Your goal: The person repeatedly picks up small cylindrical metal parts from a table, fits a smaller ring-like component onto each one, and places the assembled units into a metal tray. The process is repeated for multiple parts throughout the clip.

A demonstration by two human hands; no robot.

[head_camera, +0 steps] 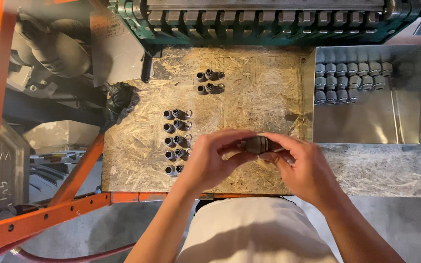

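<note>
The small dark grey threaded gland fitting sits pinched between my left hand and right hand, above the chipboard desk. Rows of taken-apart grey fitting pieces lie just left of my hands; a metal tray of assembled fittings stands to the right.

You have one label in sight: a pale rectangular plate with dark print, fixed to the grey panel at upper left.

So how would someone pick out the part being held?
Start at the chipboard bench top, with rows of loose parts left and a metal tray right. Below centre, the left hand and right hand pinch one small dark cylindrical fitting, lifted off the board.
</note>
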